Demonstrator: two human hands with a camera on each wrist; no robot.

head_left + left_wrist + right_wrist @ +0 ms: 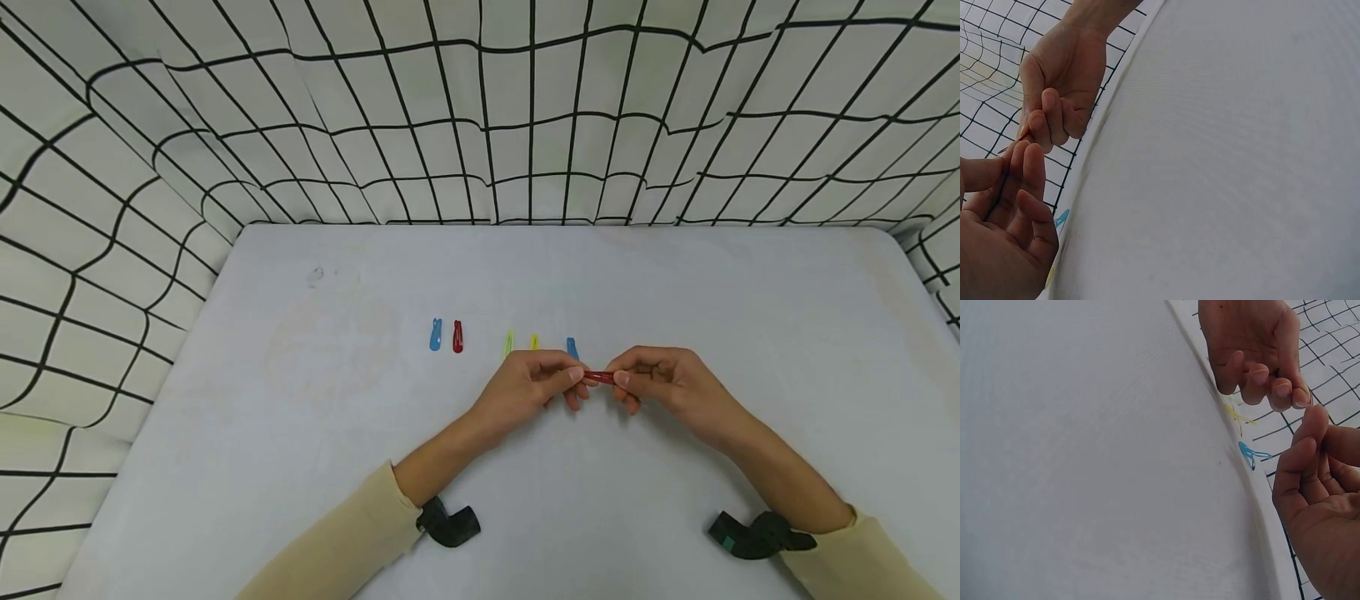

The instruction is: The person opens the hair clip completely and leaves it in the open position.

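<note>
A red snap hair clip (599, 377) is stretched level between the two hands, above the table. The left hand (534, 382) pinches one end of it between thumb and fingers. At its other end, the right hand (670, 385) has the same kind of pinch. Both wrist views show the fingertips almost meeting, with most of the clip hidden. Just behind the hands lie a blue hair clip (572, 347), a yellow one (534, 341) and a yellow-green one (509, 341), each partly covered in the head view. The right wrist view shows the blue clip (1252, 454) with its parts spread.
Farther left on the white table (300, 467), another blue hair clip (436, 334) and another red hair clip (457, 337) lie side by side. A white panel with a black grid (510, 125) rises behind the table and along its left side. Dark camera mounts sit at both wrists.
</note>
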